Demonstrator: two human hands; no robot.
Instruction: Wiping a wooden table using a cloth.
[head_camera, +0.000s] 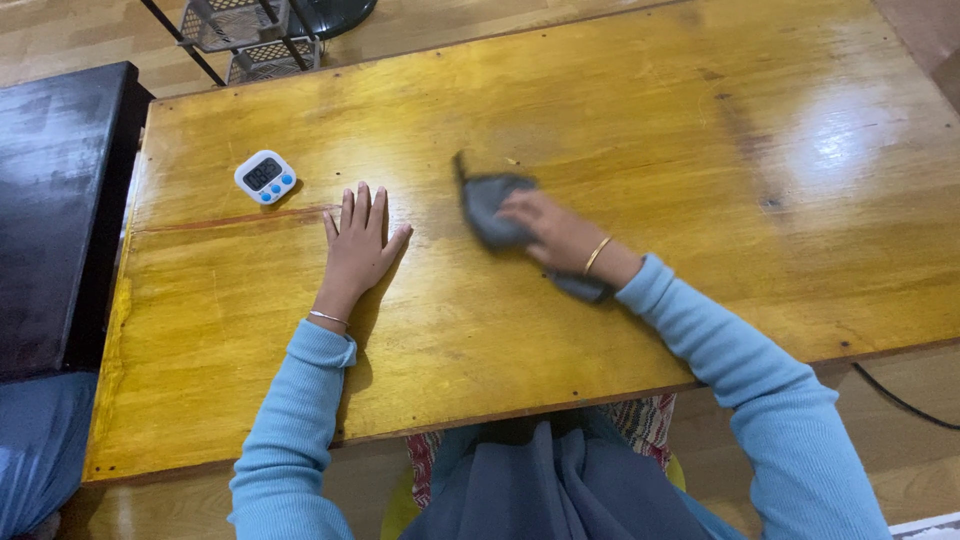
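From the head camera, looking down: my right hand (548, 228) sits just right of the frame's centre, pressed flat with the fingers close together on a crumpled grey cloth (490, 205). The palm bears down so the cloth stays bunched under it against the wood; 1 end of the cloth pokes out behind my wrist, towards the lower right. The hand looks a little blurred.

My left hand (358, 245) lies left of centre, fingers spread and palm flat on the bare yellow wooden worktop (700, 130), holding nothing. Planted like that, I judge it steadies me as I lean over the surface.

In the upper left of the frame a small white digital timer with blue buttons (265, 176) stands on the worktop, near my left fingertips but not touching them, well apart from the cloth.

Past the worktop's left edge is a dark bench (50, 200); wire baskets (250, 30) sit at the top edge of the frame.
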